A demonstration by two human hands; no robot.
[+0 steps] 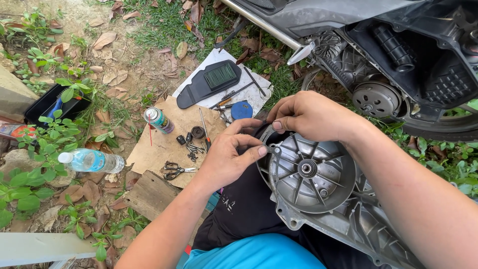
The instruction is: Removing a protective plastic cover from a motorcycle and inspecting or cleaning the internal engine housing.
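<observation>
A: Start at the left. What lies there?

B: A clear water bottle (pixel 91 161) lies on its side among the leaves, well apart from the hands. Next to the right is a sheet of cardboard (pixel 164 147) on the ground, with a spray can (pixel 158 119), scissors (pixel 174 170) and a cluster of small bolts and parts (pixel 194 144) on it. Behind it, a black air filter (pixel 210 82) rests on a white sheet.

A: And the hands?

B: The left hand (pixel 229 159) comes first. Its grip is pressed together, thumb and forefinger pinching the rim of the grey metal engine cover (pixel 311 177), at the cover's upper left edge. The right hand (pixel 311 115) sits just above and to the right, fingers curled down over the same rim (what exactly lies under them I cannot tell).

A: Where does the cover lie from those grips?

B: Below and to the right of both. It rests in the person's lap, round end toward the hands, and its long axis runs down toward the lower right corner. The left hand is at the near edge, the right hand at the top edge, so both touch it, close together.

A: Farther right?

B: The scooter (pixel 398 65) stands there, its drive parts exposed, apart from the hands.
</observation>
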